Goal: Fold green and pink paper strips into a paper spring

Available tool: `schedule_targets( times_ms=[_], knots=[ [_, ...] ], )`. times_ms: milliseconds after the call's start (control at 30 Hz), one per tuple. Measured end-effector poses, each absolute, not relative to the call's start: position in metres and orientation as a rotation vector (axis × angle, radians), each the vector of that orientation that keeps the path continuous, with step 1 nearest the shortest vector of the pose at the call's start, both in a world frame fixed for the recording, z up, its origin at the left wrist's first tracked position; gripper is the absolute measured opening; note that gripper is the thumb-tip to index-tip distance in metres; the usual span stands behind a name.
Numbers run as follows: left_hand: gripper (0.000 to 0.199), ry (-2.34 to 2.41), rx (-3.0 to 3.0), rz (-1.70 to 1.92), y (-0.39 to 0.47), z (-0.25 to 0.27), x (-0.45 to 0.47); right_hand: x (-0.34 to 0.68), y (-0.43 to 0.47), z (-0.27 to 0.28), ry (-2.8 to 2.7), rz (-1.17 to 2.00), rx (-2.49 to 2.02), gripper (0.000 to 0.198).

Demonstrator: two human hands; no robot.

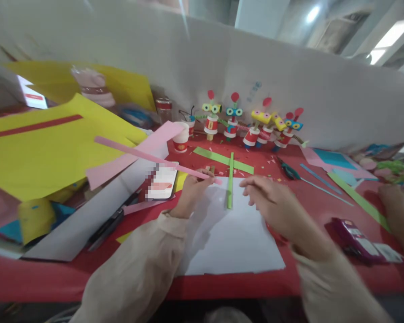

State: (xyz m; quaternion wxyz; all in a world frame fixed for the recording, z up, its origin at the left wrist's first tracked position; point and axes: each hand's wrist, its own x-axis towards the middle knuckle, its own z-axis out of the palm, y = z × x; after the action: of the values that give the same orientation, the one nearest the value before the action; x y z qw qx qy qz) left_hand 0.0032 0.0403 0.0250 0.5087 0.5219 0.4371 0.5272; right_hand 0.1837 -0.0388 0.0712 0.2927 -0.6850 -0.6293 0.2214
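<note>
My left hand [195,187] pinches a long pink paper strip [138,154] near its right end, and the strip slants up to the left over a phone [163,181]. To the right, my right hand [265,197] hovers with fingers apart and slightly curled, holding nothing. Between the hands a narrow green paper strip [230,184] lies upright in view, its lower part on a stack of white paper [234,242]. Behind it, a wider green strip [207,155] lies across the red table.
Paper-cup figures [212,124] stand along the wall beside stacked paper cups [181,137]. Pliers [288,169] and a purple packet [355,240] lie to the right. Yellow sheets [50,157] fill the left. Another person's hand [395,206] rests at the right edge.
</note>
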Motion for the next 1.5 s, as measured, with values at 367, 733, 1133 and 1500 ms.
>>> schedule_targets(
  times_ms=[367,733,1133,1500],
  knots=[
    [0.016,0.982,1.070,1.177,0.044,0.029,-0.005,0.168,-0.007,0.026,-1.776,0.452,-2.269,0.018],
    [0.024,0.847,0.827,1.234,0.044,0.033,-0.006,0.149,0.024,0.052,-1.183,1.010,-1.176,0.023],
    [0.017,0.866,0.894,1.093,0.041,0.025,-0.002,0.143,0.029,0.038,-1.116,1.122,-1.194,0.016],
    [0.013,0.830,0.891,1.080,0.039,0.029,-0.004,0.143,0.029,0.034,-1.107,1.202,-1.225,0.020]
  ],
)
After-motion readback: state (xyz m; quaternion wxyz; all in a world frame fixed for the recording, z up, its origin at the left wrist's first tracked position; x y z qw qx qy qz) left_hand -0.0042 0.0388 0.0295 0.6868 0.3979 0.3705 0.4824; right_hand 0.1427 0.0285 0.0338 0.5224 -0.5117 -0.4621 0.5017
